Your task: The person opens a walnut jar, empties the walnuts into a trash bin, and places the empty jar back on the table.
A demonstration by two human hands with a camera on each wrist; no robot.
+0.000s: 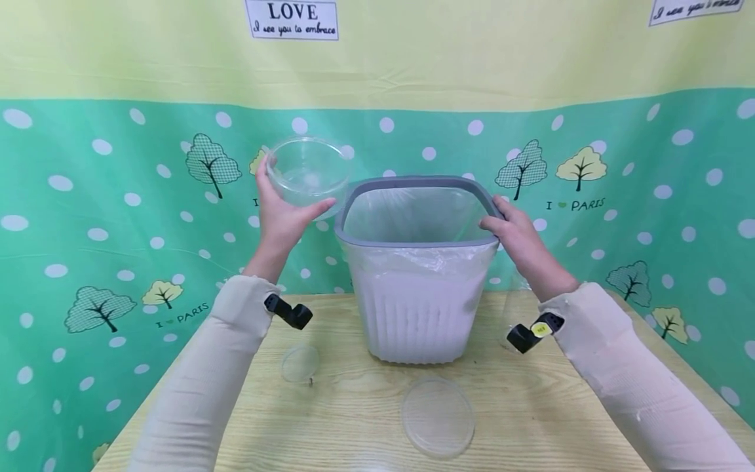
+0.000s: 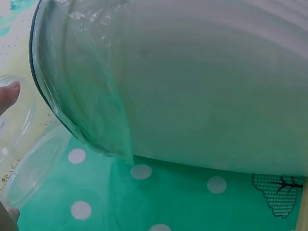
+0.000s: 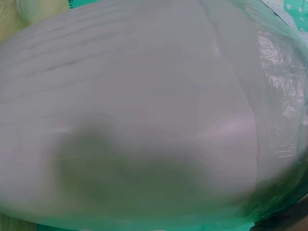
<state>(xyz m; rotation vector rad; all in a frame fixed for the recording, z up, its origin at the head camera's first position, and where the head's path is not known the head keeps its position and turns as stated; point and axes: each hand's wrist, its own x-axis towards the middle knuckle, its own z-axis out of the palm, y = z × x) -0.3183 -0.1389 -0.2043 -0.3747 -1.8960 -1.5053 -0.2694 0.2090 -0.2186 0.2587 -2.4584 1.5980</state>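
My left hand (image 1: 282, 216) holds a clear round plastic bowl (image 1: 309, 176) by its side, thumb at the near side and fingers at the far left. The bowl is up in the air, just left of the rim of a light-coloured trash bin (image 1: 420, 308). A clear plastic bag (image 1: 407, 257) lines the bin and folds down over its outside. My right hand (image 1: 519, 233) grips the bin's grey rim (image 1: 415, 244) at the right corner, thumb over the edge. In the left wrist view, the bowl (image 2: 38, 166) shows beside the bin's mouth.
A clear round lid (image 1: 438, 417) lies on the wooden table (image 1: 354, 419) in front of the bin. To the left is a smaller clear round piece (image 1: 300, 364). Something transparent, partly hidden, stands behind my right wrist. A green dotted curtain (image 1: 118, 196) hangs behind.
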